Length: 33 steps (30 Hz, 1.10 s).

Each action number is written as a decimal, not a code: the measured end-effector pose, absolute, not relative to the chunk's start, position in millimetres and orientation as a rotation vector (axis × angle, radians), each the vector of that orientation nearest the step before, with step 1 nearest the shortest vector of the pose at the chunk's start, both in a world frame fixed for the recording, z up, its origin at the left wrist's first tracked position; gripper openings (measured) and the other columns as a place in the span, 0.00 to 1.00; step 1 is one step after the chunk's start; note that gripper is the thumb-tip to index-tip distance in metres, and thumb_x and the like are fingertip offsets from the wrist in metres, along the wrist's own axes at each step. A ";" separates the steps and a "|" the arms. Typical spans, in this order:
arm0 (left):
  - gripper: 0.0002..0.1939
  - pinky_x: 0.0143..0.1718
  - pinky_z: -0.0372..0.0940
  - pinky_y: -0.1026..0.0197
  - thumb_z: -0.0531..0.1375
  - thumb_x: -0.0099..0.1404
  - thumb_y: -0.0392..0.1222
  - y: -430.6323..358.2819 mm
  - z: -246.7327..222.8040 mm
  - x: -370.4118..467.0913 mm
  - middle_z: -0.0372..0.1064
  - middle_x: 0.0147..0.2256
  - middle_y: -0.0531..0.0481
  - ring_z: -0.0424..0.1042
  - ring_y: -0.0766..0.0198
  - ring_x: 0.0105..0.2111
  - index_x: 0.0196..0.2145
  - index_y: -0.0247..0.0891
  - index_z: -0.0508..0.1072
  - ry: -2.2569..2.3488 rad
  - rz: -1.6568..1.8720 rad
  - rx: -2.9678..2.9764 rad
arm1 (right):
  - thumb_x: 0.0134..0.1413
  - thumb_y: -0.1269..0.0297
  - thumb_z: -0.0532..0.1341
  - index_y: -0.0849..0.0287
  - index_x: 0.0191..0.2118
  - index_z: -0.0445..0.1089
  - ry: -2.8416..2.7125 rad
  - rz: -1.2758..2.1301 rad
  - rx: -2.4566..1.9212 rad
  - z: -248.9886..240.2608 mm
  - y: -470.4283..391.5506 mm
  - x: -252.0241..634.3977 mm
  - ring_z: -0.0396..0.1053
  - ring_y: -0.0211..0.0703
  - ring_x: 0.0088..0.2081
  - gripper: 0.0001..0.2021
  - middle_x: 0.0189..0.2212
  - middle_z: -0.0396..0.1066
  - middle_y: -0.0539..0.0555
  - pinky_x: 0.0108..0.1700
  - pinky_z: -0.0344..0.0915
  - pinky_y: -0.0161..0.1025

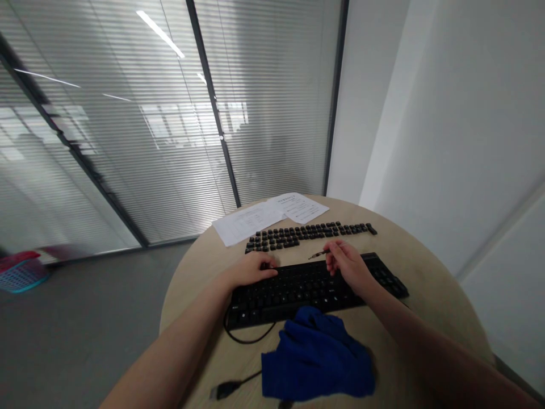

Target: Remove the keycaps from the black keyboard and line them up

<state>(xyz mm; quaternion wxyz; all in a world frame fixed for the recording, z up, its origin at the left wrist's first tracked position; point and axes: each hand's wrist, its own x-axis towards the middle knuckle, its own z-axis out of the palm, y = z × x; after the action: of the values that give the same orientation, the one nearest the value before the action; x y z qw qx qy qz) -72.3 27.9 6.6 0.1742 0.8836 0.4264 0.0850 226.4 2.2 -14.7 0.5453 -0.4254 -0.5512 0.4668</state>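
Note:
A black keyboard (293, 287) lies across the round table, with many of its key positions dark and hard to make out. My left hand (253, 269) grips its far left edge, thumb on top and fingers curled over the back. Above the keyboard's right half, my right hand (347, 264) pinches a slim dark tool with a thin metallic tip (318, 254). The tip points left, beyond the keyboard's back edge; its exact kind is too small to tell. Loose black keycaps (313, 232) are laid out in rows behind the keyboard.
A crumpled blue cloth (319, 358) lies in front of the keyboard. The cable's USB plug (225, 389) rests near the table's front. Printed papers (249, 221) lie at the back of the wooden table (200, 270). A basket (23, 275) stands on the floor, far left.

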 end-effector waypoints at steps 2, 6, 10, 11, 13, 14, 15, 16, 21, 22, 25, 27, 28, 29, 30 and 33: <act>0.15 0.39 0.64 0.61 0.58 0.66 0.52 27.6 7.3 -72.4 0.76 0.36 0.49 0.73 0.61 0.35 0.40 0.39 0.78 1.196 0.241 2.510 | 0.52 0.34 0.60 0.58 0.36 0.68 -1.306 1.090 -0.996 -12.5 1.2 227.7 0.65 0.36 0.20 0.27 0.20 0.66 0.47 0.19 0.63 0.32; 0.15 0.40 0.64 0.61 0.58 0.67 0.51 28.8 6.9 -72.4 0.76 0.37 0.48 0.73 0.60 0.37 0.40 0.38 0.78 1.171 0.262 2.520 | 0.51 0.33 0.59 0.58 0.37 0.67 -1.349 1.142 -0.954 -8.2 -2.9 228.1 0.67 0.36 0.21 0.28 0.22 0.68 0.48 0.20 0.63 0.32; 0.14 0.42 0.64 0.61 0.58 0.67 0.50 31.9 4.0 -71.8 0.77 0.38 0.48 0.74 0.61 0.38 0.40 0.38 0.79 1.138 0.268 2.513 | 0.52 0.32 0.57 0.57 0.37 0.65 -1.434 1.250 -0.950 -9.7 -8.2 221.8 0.68 0.37 0.23 0.29 0.23 0.68 0.48 0.21 0.64 0.33; 0.14 0.42 0.64 0.61 0.58 0.67 0.50 32.7 3.5 -71.5 0.77 0.38 0.49 0.74 0.61 0.38 0.40 0.39 0.79 1.134 0.278 2.515 | 0.53 0.32 0.56 0.57 0.37 0.64 -1.464 1.263 -0.957 -11.2 -9.3 219.5 0.67 0.37 0.23 0.28 0.22 0.68 0.48 0.21 0.64 0.33; 0.14 0.42 0.63 0.62 0.59 0.67 0.50 33.5 3.6 -70.4 0.77 0.38 0.49 0.73 0.61 0.38 0.39 0.39 0.79 1.114 0.281 2.522 | 0.56 0.33 0.54 0.57 0.36 0.63 -1.532 1.267 -0.982 -14.6 -11.4 215.2 0.66 0.36 0.22 0.27 0.22 0.66 0.47 0.21 0.62 0.32; 0.14 0.42 0.63 0.62 0.59 0.67 0.50 33.7 4.2 -69.7 0.77 0.38 0.48 0.73 0.61 0.38 0.39 0.38 0.79 1.103 0.276 2.526 | 0.57 0.33 0.53 0.57 0.36 0.63 -1.571 1.261 -1.000 -16.1 -12.2 213.3 0.65 0.36 0.22 0.27 0.21 0.65 0.47 0.22 0.61 0.32; 0.14 0.42 0.63 0.61 0.59 0.66 0.49 33.6 5.1 -69.0 0.77 0.38 0.48 0.73 0.60 0.38 0.39 0.38 0.79 1.101 0.271 2.530 | 0.58 0.34 0.52 0.57 0.36 0.63 -1.605 1.248 -1.020 -17.3 -12.9 211.6 0.64 0.35 0.21 0.27 0.21 0.64 0.46 0.22 0.60 0.32; 0.14 0.41 0.63 0.61 0.59 0.66 0.49 33.5 6.2 -68.2 0.77 0.37 0.48 0.73 0.60 0.37 0.38 0.38 0.80 1.103 0.266 2.531 | 0.59 0.34 0.51 0.57 0.36 0.63 -1.634 1.228 -1.041 -18.1 -13.5 210.1 0.63 0.35 0.21 0.27 0.21 0.64 0.46 0.23 0.60 0.33; 0.14 0.40 0.63 0.60 0.60 0.65 0.50 34.5 10.0 -66.7 0.76 0.37 0.47 0.73 0.58 0.37 0.38 0.38 0.80 1.113 0.257 2.531 | 0.61 0.36 0.48 0.56 0.34 0.62 -1.693 1.132 -1.124 -18.7 -15.4 205.6 0.62 0.36 0.23 0.25 0.21 0.62 0.46 0.26 0.62 0.34; 0.14 0.40 0.63 0.60 0.60 0.65 0.50 35.3 9.8 -66.9 0.76 0.37 0.48 0.73 0.59 0.36 0.38 0.38 0.80 1.112 0.256 2.524 | 0.61 0.37 0.48 0.56 0.34 0.62 -1.696 1.139 -1.134 -18.8 -15.6 205.2 0.62 0.36 0.23 0.25 0.21 0.61 0.46 0.26 0.61 0.34; 0.13 0.39 0.63 0.60 0.60 0.64 0.50 37.7 8.1 -67.8 0.77 0.36 0.49 0.73 0.59 0.36 0.37 0.39 0.80 1.096 0.262 2.500 | 0.62 0.37 0.48 0.56 0.34 0.61 -1.706 1.174 -1.150 -19.9 -15.1 204.7 0.61 0.36 0.22 0.25 0.21 0.61 0.46 0.26 0.61 0.34; 0.13 0.39 0.62 0.60 0.60 0.64 0.50 38.7 7.0 -68.1 0.77 0.36 0.49 0.73 0.60 0.36 0.37 0.39 0.80 1.087 0.267 2.498 | 0.62 0.38 0.47 0.56 0.33 0.61 -1.716 1.192 -1.148 -20.6 -13.5 205.1 0.61 0.36 0.22 0.24 0.21 0.61 0.46 0.26 0.61 0.34; 0.14 0.39 0.62 0.60 0.60 0.64 0.50 38.9 6.6 -68.1 0.77 0.36 0.48 0.73 0.60 0.36 0.38 0.39 0.80 1.091 0.265 2.498 | 0.62 0.38 0.47 0.56 0.33 0.61 -1.722 1.204 -1.145 -20.7 -12.4 205.6 0.61 0.36 0.22 0.24 0.21 0.61 0.46 0.26 0.61 0.34; 0.14 0.39 0.62 0.60 0.60 0.64 0.50 38.9 6.3 -68.1 0.77 0.37 0.48 0.73 0.60 0.36 0.38 0.39 0.80 1.102 0.263 2.495 | 0.63 0.38 0.47 0.56 0.33 0.61 -1.728 1.222 -1.142 -20.6 -11.1 206.1 0.61 0.36 0.22 0.24 0.20 0.61 0.46 0.26 0.60 0.34; 0.14 0.39 0.62 0.60 0.60 0.64 0.50 38.8 6.1 -68.0 0.77 0.37 0.48 0.73 0.60 0.36 0.39 0.39 0.80 1.118 0.260 2.487 | 0.63 0.39 0.47 0.56 0.34 0.61 -1.736 1.240 -1.139 -20.2 -9.7 206.7 0.61 0.36 0.22 0.24 0.20 0.61 0.46 0.26 0.60 0.34; 0.14 0.38 0.61 0.61 0.60 0.64 0.51 38.6 5.0 -67.9 0.77 0.36 0.49 0.72 0.61 0.35 0.38 0.40 0.80 1.153 0.267 2.445 | 0.65 0.40 0.47 0.56 0.34 0.61 -1.775 1.282 -1.129 -18.8 -6.8 208.2 0.59 0.36 0.20 0.23 0.19 0.60 0.45 0.24 0.57 0.33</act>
<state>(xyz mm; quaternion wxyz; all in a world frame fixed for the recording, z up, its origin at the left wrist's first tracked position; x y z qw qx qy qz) -67.9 38.6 5.0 0.2111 0.8798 0.4149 0.0960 208.2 -6.8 -18.8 0.3326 -0.4324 -0.6795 0.4906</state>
